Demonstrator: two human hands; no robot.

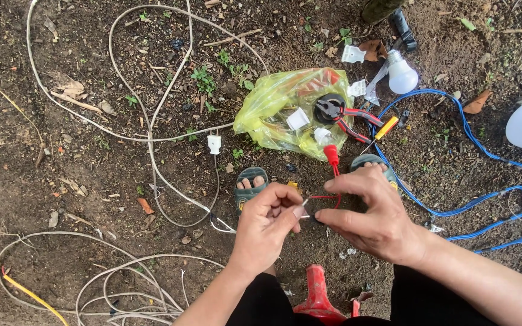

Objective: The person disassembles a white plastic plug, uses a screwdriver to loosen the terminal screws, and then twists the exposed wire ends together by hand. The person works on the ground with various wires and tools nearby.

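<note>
White cable [152,130] loops across the dirt at far left, its plug [214,143] lying free. Our left hand [268,222] pinches a thin white wire end [304,204] between thumb and forefinger. Our right hand [374,210] pinches the red wire [324,197] opposite, fingertips nearly touching. Best keep both bare ends short, aligned and taut while we twist. Yellow bag [279,105] with pliers [348,118] beyond; blue cable [454,208] right.

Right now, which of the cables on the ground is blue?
The blue cable is the one looping over the soil at the right, beside the right hand. The white cables at the left end in a white plug.
</note>
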